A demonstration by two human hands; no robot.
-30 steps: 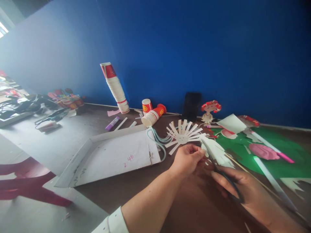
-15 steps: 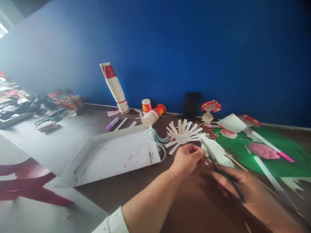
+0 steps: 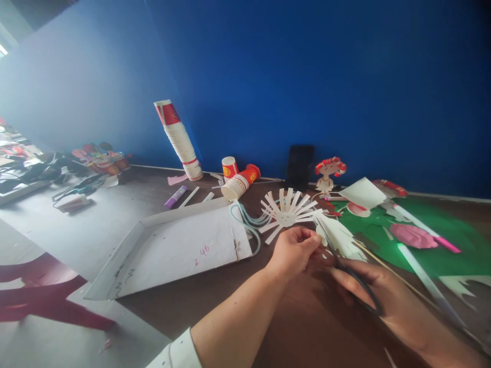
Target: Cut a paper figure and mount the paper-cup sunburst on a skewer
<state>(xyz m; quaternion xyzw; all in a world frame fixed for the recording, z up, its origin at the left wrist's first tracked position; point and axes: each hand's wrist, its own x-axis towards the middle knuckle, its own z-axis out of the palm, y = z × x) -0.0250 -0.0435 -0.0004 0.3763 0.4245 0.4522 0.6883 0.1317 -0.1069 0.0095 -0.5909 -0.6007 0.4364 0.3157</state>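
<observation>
My right hand is closed round the handles of a pair of dark scissors, whose blades point up and to the left. In a pinch of thumb and forefinger, my left hand holds a small piece of white paper beside the blades. Just beyond the left hand lies a white paper cutout with a drawn face and strips fanned out around it. Cut white paper lies right of the blades, with tiny scraps below.
A white cardboard box lid lies to the left. Behind it stand a tall leaning stack of paper cups and a glue stick. A black phone leans on the blue wall. Markers and green paper lie at right.
The view has shifted slightly. Both hands keep nearly the same pose, with the scissors beside the small paper piece.
</observation>
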